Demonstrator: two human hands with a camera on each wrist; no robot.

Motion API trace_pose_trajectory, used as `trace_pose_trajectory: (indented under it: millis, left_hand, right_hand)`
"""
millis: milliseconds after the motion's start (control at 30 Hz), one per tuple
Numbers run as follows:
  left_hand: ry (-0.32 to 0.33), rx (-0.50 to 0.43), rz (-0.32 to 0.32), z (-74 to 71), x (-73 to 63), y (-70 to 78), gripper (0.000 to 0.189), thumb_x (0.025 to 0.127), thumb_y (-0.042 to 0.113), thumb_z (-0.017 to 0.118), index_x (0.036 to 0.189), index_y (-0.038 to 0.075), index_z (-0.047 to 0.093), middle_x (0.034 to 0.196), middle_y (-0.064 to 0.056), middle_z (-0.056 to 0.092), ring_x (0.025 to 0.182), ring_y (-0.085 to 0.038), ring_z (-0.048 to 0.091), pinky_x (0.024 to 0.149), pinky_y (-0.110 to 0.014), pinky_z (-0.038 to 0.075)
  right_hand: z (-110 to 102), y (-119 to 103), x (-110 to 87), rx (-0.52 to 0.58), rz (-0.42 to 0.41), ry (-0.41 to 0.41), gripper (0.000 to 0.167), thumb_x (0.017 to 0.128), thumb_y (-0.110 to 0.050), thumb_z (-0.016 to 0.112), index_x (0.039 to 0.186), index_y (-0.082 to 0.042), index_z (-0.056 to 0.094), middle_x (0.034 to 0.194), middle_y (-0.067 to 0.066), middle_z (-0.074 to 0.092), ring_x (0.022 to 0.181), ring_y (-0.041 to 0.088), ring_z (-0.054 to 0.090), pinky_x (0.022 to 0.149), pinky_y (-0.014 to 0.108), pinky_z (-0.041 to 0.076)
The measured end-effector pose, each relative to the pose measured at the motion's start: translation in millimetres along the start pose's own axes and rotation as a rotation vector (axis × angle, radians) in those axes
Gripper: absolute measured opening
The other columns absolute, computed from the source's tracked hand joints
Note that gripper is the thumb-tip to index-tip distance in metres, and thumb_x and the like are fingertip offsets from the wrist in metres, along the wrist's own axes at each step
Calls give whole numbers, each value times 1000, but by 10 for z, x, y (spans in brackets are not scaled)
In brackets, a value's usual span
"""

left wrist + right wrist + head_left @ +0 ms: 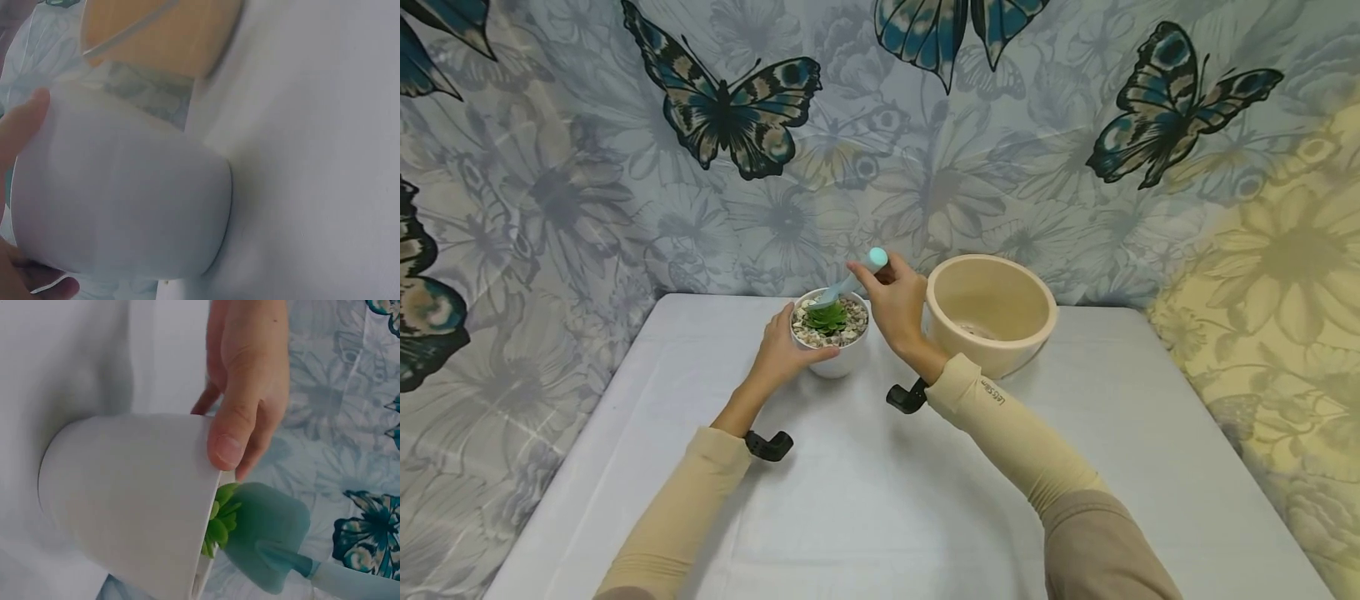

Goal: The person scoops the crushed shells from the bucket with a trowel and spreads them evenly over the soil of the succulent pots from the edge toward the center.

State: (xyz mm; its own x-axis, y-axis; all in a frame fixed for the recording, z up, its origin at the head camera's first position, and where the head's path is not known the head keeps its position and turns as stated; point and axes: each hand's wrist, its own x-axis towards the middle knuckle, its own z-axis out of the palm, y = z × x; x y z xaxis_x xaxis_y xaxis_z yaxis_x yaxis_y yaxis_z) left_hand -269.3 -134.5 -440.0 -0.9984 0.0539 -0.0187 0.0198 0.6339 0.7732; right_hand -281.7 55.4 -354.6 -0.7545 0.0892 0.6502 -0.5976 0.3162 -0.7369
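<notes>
A white pot [832, 364] stands on the table, filled with small pebbles [852, 322] around a green succulent [827, 318]. My left hand [782, 353] grips this pot by its upper side, thumb toward the front and fingers around the far left. Above it, my right hand [897, 302] holds a small light-blue hand trowel [847, 286] by its handle. In the right wrist view the trowel's blade [272, 531] is tilted beside the succulent's leaves [220, 526]. The left wrist view shows the white pot's wall [125, 187] close up.
A larger cream pot [992, 354] stands just right of my right hand, with a little material at its bottom. The white-covered table [865, 500] ends at a butterfly-printed cloth backdrop [790, 225]. Black cameras are strapped to both wrists.
</notes>
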Motion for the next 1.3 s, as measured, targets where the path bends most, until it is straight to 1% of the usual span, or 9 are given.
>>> trace_pose_trajectory:
  millis: [133,333,467,700,867,967,1067,1200,1300]
  left_hand:
    - [-6,2,11,-28,-8,2,123,70,61,78,157,6,9,159,-21,19,147,-41,17,113,-64,27]
    - [-63,-55,26,-73,12,-41,121,73,58,78,158,11,6,161,-20,15,148,-40,18,113,-65,27]
    - [-56,-83,24,-61,15,-45,120,73,57,79,158,14,6,162,-19,13,149,-40,16,114,-64,25]
    - [-55,-91,26,-36,25,-47,119,73,56,79,158,13,7,162,-19,14,149,-40,16,115,-63,23]
    - [-60,-93,17,-45,5,-57,119,74,57,78,158,15,5,162,-18,12,150,-40,15,116,-64,22]
    - [-59,-102,26,-35,6,-61,119,74,57,78,158,15,5,162,-18,12,150,-39,14,116,-63,22]
    - [-57,-111,35,-28,17,-73,119,75,58,77,158,14,6,162,-18,12,150,-39,14,117,-63,22]
    - [-56,-118,35,-26,24,-86,119,74,57,78,158,14,6,162,-18,12,150,-39,14,117,-63,21]
    - [-55,-115,34,-31,22,-86,120,74,57,78,158,15,5,162,-18,12,150,-39,14,117,-62,21]
  right_hand:
    - [-4,4,-7,-2,3,-9,26,87,-21,75,90,3,66,77,18,73,69,27,71,57,18,45]
    - [-7,16,-21,-8,-2,-8,26,86,-21,76,88,2,65,78,18,73,72,26,72,59,18,48]
    - [-19,12,2,-14,-12,9,25,86,-21,76,86,2,65,77,18,73,70,27,72,58,19,47]
    - [-160,-21,115,29,69,88,26,84,-21,77,84,3,66,80,21,72,72,28,71,63,16,50]
    - [-318,-21,233,89,147,57,24,84,-18,78,88,4,69,85,23,73,70,11,69,66,18,56]
    - [-410,-20,279,128,218,28,22,85,-15,77,91,4,70,90,23,73,72,0,67,70,21,58]
    - [-480,-16,302,180,284,20,19,85,-12,76,92,5,69,84,9,74,75,0,68,73,24,60]
    - [-546,6,313,236,336,26,19,85,-9,76,94,6,68,76,-11,67,76,4,68,74,25,60]
    - [-588,20,321,250,354,34,25,85,-7,75,100,10,67,74,-11,67,75,4,68,72,22,59]
